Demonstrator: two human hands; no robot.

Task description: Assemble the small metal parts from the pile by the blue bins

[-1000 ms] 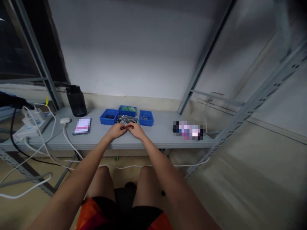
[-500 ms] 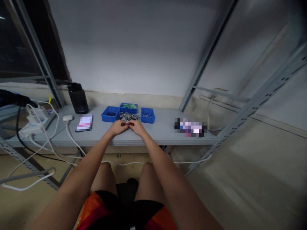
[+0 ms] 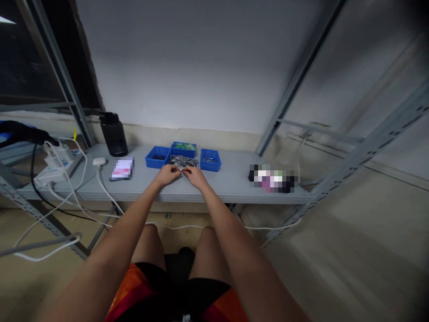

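Note:
On the grey shelf, a pile of small metal parts (image 3: 183, 161) lies between blue trays. My left hand (image 3: 167, 174) and my right hand (image 3: 195, 175) are at its near edge, fingers pinched and turned towards each other with a narrow gap. Whatever the fingertips hold is too small to make out. The left blue tray (image 3: 153, 163) has dark small pieces in it, the back blue tray (image 3: 182, 152) green ones, and the right blue tray (image 3: 211, 167) a few thin metal pieces.
A black bottle (image 3: 114, 137), a phone (image 3: 122, 170) and a white charger (image 3: 99, 161) stand or lie at the left, near a power strip (image 3: 60, 170) with cables. A blurred-out object (image 3: 272, 180) lies at the right. Metal uprights frame the shelf (image 3: 231, 192).
The view has shifted slightly, so the shelf items appear further right. My hands have drawn a little apart at the fingertips, still beside the pile.

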